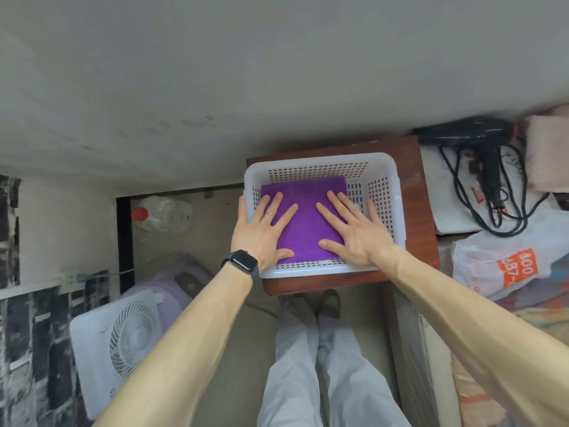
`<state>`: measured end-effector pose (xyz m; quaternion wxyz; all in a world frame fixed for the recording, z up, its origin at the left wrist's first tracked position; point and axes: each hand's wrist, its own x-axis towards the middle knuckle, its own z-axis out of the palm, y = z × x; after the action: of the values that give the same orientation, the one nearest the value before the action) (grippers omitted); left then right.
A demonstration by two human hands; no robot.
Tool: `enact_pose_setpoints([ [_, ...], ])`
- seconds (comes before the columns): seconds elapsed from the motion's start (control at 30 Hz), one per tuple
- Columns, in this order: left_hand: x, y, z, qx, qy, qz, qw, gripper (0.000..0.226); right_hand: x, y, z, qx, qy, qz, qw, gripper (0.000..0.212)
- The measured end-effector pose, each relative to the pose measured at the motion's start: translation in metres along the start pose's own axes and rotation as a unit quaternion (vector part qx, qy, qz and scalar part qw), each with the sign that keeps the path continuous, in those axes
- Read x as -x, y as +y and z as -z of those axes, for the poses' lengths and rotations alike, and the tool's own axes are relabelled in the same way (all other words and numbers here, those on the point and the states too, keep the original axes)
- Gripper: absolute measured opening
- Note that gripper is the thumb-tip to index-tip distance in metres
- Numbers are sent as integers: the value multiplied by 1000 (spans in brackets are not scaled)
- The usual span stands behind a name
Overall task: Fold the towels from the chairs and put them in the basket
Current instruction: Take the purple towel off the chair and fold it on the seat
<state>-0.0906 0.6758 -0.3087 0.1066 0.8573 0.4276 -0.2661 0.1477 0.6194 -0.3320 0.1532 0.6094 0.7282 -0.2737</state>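
A folded purple towel (304, 217) lies flat on the bottom of a white perforated plastic basket (386, 192). The basket stands on a small reddish-brown wooden table (420, 217). My left hand (264, 231), with a ring and a dark watch at the wrist, lies flat on the towel's left side, fingers straight and spread. On the towel's right side my right hand (354, 231) presses down the same way. No chairs are in view.
A black hair dryer (480, 140) with a tangled cord lies right of the table, near a white bag with orange print (508, 269) and a pinkish folded cloth (548, 152). A white box fan (123, 337) and a red-capped plastic bottle (160, 214) sit on the floor at left.
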Motion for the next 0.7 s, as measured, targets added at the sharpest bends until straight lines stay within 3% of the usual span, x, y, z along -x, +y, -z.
enact_pose_setpoints([
  [0.47, -11, 19, 6, -12, -57, 71, 996, 107, -3, -12, 5, 0, -51, -39, 998, 79],
  [0.6, 5, 25, 16, -3, -33, 73, 997, 96, 4, -22, 21, 39, -8, -21, 999, 80],
  [0.7, 39, 26, 17, 50, 14, 135, 989, 77, 22, -30, 28, 41, 54, 2, 998, 68],
])
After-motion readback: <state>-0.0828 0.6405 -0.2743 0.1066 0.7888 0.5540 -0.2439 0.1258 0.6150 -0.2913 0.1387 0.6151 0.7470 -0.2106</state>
